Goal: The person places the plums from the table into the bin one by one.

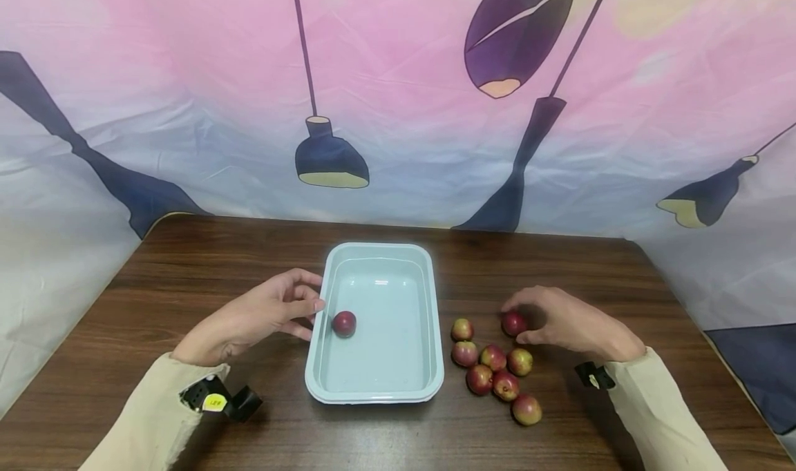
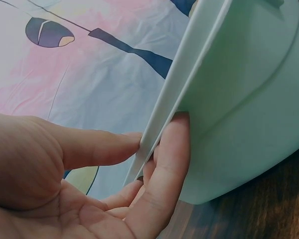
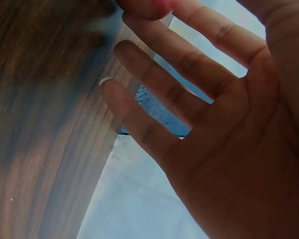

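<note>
A pale blue plastic tray (image 1: 379,396) stands on the table, with one dark red plum (image 1: 344,324) lying inside near its left wall. My left hand (image 1: 280,304) pinches the tray's left rim (image 2: 162,107), thumb on the inner side and fingers beneath the lip. To the right, my right hand (image 1: 562,319) has thumb and forefinger around a dark red plum (image 1: 513,323). That plum (image 3: 147,7) shows only at the top edge of the right wrist view, against the fingers; the other fingers extend loosely. Several red-green plums (image 1: 493,358) lie close together between the tray and this hand.
The dark wooden table (image 1: 261,250) reaches back to a pink and blue printed cloth (image 1: 398,112) hanging behind it. One plum (image 1: 526,409) lies nearest the front of the group. Each sleeve has a black strap (image 1: 602,376) at the wrist.
</note>
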A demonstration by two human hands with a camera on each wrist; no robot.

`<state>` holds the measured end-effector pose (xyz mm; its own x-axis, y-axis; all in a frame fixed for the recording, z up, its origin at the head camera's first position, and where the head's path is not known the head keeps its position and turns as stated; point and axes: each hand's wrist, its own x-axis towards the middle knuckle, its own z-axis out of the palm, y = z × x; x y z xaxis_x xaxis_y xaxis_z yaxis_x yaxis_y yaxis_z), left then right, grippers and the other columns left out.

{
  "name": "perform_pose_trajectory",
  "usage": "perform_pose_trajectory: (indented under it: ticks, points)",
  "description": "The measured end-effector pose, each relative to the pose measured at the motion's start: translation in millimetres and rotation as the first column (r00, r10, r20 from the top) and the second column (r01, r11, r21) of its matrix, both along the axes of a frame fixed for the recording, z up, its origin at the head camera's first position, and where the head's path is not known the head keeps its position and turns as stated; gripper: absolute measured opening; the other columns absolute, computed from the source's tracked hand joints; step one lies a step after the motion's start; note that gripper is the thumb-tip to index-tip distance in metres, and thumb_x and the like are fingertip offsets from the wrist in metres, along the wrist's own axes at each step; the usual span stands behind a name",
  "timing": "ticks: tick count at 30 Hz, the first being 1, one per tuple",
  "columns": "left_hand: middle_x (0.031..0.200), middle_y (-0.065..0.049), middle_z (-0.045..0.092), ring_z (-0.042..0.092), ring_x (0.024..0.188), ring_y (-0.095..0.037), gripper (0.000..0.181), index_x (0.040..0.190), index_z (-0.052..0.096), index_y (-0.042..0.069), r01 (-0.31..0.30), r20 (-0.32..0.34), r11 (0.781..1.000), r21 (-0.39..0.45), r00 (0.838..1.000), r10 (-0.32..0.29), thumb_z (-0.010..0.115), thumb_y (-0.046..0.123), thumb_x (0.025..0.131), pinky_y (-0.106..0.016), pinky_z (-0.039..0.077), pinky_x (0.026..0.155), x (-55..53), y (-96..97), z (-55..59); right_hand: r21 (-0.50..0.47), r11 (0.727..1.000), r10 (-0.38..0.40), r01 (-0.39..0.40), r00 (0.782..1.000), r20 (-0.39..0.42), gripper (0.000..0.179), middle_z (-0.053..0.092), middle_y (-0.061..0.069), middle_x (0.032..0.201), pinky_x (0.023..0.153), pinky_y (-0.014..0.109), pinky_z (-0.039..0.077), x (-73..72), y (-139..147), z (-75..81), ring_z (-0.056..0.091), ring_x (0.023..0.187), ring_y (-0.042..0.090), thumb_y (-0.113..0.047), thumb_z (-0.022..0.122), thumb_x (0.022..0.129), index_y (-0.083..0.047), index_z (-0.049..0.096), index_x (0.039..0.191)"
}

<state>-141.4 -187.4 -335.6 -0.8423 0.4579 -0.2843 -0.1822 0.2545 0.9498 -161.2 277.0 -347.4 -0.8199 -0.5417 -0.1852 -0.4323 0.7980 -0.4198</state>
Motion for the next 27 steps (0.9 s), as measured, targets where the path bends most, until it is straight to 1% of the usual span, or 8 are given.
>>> perform_pose_trajectory:
  ticks: [6,15,20,27]
  points:
    - [0.113,-0.021,0.062,0.069,0.093,-0.024,0.056,0.145,0.032,-0.01,0.001,-0.006,1.0,-0.012,1.0,-0.001,0.06,0.014,0.103,-0.04,0.066,0.083,0.5,0.9,1.0,0.003,1.0,0.014,-0.014,1.0,-0.012,0.038,0.069,-0.003,0.124,0.104,0.053,0.053,-1.1,1.3,-2.6,0.063,0.121,0.026,-0.014,0.081,0.085,-0.019,0.071,0.121]
    - [0.112,-0.02,0.062,0.069,0.093,-0.023,0.055,0.145,0.033,-0.009,-0.003,-0.015,1.0,-0.026,1.0,0.002,0.06,0.014,0.103,-0.04,0.066,0.083,0.5,1.7,2.4,0.016,0.999,0.041,-0.04,0.998,-0.038,0.032,0.07,-0.009,0.117,0.098,0.043,0.056,-3.3,2.7,-4.0,0.064,0.112,0.016,-0.016,0.08,0.087,-0.024,0.071,0.117]
    - [0.112,-0.02,0.062,0.069,0.093,-0.023,0.055,0.145,0.033,-0.01,-0.001,-0.01,1.0,-0.021,1.0,0.001,0.06,0.014,0.103,-0.04,0.066,0.083,0.6,1.3,2.3,0.015,0.999,0.046,-0.046,0.998,-0.051,0.031,0.07,-0.01,0.116,0.098,0.043,0.056,-3.4,2.1,-4.2,0.065,0.113,0.016,-0.016,0.08,0.087,-0.024,0.072,0.115]
    - [0.113,-0.022,0.063,0.069,0.094,-0.024,0.056,0.145,0.032,-0.01,0.007,-0.005,1.0,-0.005,1.0,-0.007,0.061,0.014,0.103,-0.04,0.066,0.084,0.3,-0.3,1.7,0.014,0.999,0.051,-0.05,0.996,-0.078,0.032,0.071,-0.007,0.119,0.099,0.045,0.057,-4.0,0.4,-3.7,0.065,0.115,0.019,-0.017,0.081,0.086,-0.024,0.072,0.116]
